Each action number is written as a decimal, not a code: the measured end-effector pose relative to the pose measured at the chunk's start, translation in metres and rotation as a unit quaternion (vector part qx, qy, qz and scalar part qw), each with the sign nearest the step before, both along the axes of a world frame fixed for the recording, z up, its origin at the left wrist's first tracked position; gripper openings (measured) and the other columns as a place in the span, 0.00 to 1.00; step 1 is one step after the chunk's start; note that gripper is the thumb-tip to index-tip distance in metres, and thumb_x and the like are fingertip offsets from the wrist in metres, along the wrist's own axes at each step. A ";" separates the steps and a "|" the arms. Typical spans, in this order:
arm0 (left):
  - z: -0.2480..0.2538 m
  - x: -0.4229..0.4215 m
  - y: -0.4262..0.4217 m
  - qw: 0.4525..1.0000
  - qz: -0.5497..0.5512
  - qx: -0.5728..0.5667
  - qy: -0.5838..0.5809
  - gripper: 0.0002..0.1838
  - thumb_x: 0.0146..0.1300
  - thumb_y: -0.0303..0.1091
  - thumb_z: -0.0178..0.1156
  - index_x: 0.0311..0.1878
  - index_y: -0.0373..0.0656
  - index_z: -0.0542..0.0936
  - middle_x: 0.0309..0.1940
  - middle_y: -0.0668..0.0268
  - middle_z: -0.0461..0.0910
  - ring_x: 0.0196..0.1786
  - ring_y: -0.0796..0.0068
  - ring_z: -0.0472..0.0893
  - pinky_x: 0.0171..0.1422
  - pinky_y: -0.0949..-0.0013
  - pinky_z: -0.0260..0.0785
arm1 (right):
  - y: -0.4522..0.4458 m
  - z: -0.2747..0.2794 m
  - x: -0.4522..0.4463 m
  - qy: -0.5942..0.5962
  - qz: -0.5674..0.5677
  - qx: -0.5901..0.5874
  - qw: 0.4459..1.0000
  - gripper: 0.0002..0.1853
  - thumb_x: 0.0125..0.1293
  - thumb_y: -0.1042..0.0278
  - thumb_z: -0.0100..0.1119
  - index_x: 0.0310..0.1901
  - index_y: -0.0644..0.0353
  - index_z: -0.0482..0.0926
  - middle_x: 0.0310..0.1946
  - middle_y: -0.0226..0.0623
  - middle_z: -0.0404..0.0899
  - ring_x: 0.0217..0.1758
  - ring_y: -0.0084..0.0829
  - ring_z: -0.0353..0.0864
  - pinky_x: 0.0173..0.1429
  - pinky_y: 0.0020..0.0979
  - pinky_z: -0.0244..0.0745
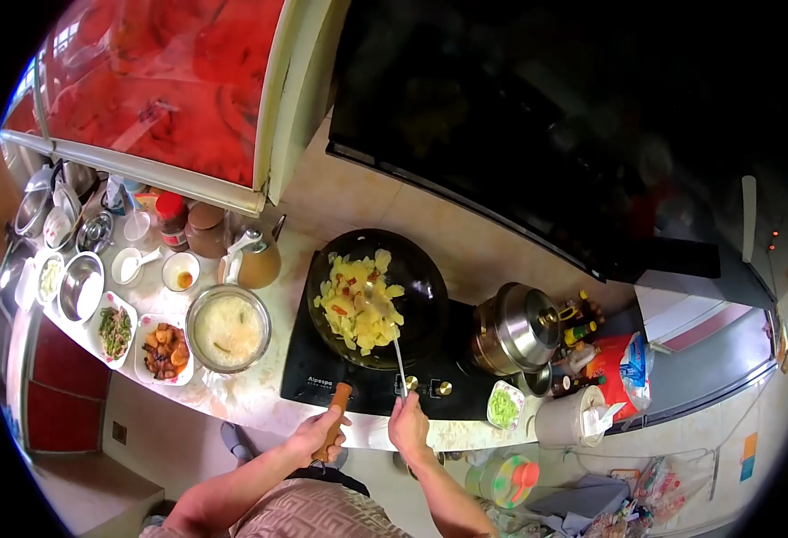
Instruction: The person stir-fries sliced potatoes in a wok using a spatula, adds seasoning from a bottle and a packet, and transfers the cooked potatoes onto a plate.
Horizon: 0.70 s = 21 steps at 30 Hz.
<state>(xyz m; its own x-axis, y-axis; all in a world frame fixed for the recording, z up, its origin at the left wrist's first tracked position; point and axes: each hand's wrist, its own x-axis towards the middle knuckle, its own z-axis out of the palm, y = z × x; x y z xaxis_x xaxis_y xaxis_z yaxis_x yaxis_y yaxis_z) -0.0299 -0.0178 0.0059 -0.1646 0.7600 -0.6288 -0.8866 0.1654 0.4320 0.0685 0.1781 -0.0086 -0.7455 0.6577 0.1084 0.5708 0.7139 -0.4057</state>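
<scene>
A black wok (425, 269) sits on the stove, holding pale yellow sliced vegetables (353, 305) with red bits, heaped toward its left side. My left hand (317, 437) is closed around the wok's brown wooden handle (341, 396). In my right hand (409, 428) is a spatula (400, 359), gripped by its handle. The spatula's metal shaft runs up into the wok, and its head is among the vegetables, partly hidden by them.
A lidded metal pot (528, 327) stands right of the wok. A bowl of chopped greens (503, 406) sits by the counter edge. To the left are a bowl of cloudy liquid (228, 329), a dish of browned food (165, 351), and several jars. A range hood (465, 134) hangs overhead.
</scene>
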 end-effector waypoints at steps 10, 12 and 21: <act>-0.001 0.003 0.001 1.000 0.013 0.007 0.002 0.28 0.68 0.60 0.50 0.49 0.41 0.69 0.25 0.66 0.68 0.20 0.76 0.66 0.24 0.71 0.62 | -0.005 0.001 0.006 0.059 -0.024 -0.075 0.995 0.11 0.70 0.65 0.47 0.45 0.65 0.67 0.25 0.58 0.77 0.28 0.61 0.76 0.31 0.53 0.69; -0.003 0.002 0.001 1.000 0.009 0.010 0.005 0.28 0.68 0.60 0.50 0.49 0.40 0.69 0.25 0.66 0.67 0.20 0.76 0.66 0.24 0.71 0.62 | -0.004 0.013 0.002 0.003 -0.031 -0.109 0.994 0.11 0.70 0.63 0.48 0.42 0.65 0.68 0.24 0.58 0.77 0.28 0.60 0.77 0.32 0.54 0.70; 0.002 0.001 0.001 1.000 0.014 0.006 -0.002 0.27 0.69 0.59 0.49 0.49 0.40 0.69 0.25 0.66 0.67 0.20 0.76 0.66 0.24 0.71 0.62 | 0.024 0.067 -0.067 -0.068 0.061 0.070 0.993 0.23 0.70 0.58 0.47 0.63 0.57 0.68 0.39 0.52 0.78 0.32 0.55 0.80 0.36 0.52 0.76</act>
<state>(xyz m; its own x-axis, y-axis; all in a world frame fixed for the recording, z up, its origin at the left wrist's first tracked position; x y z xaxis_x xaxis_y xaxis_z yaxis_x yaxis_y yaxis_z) -0.0292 -0.0171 0.0079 -0.1827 0.7631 -0.6200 -0.8929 0.1351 0.4295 0.0018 0.2018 0.0580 -0.8326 0.5475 0.0844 0.5197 0.8247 -0.2232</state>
